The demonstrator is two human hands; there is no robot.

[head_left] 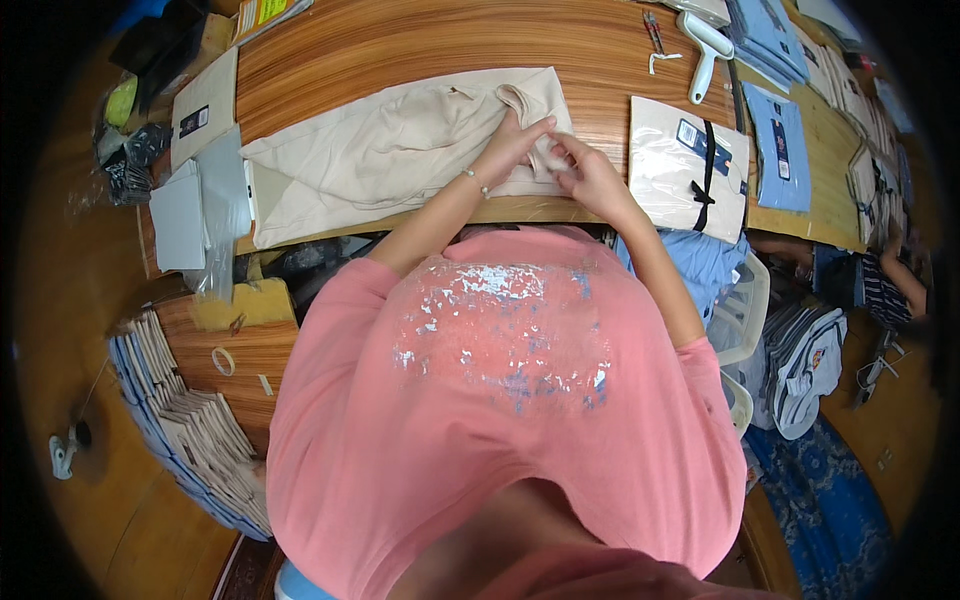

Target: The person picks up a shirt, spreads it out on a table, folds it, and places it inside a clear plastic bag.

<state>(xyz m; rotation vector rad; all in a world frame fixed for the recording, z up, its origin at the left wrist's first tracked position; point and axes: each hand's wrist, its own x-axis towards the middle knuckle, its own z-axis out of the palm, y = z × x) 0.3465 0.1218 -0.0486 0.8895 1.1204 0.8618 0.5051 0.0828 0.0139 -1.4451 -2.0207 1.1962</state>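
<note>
A beige folded garment lies spread on the wooden table in front of me. My left hand rests on its right end near the collar, fingers pinching the fabric. My right hand is right beside it, also gripping the same beige fabric at the near edge. A thin bracelet sits on my left wrist. My pink shirt fills the lower middle of the view.
A bagged beige garment with a black tie lies to the right. Blue packaged garments and a white lint roller sit at the back right. Flat bags lie left; stacked packages stand lower left. Another person's arm is far right.
</note>
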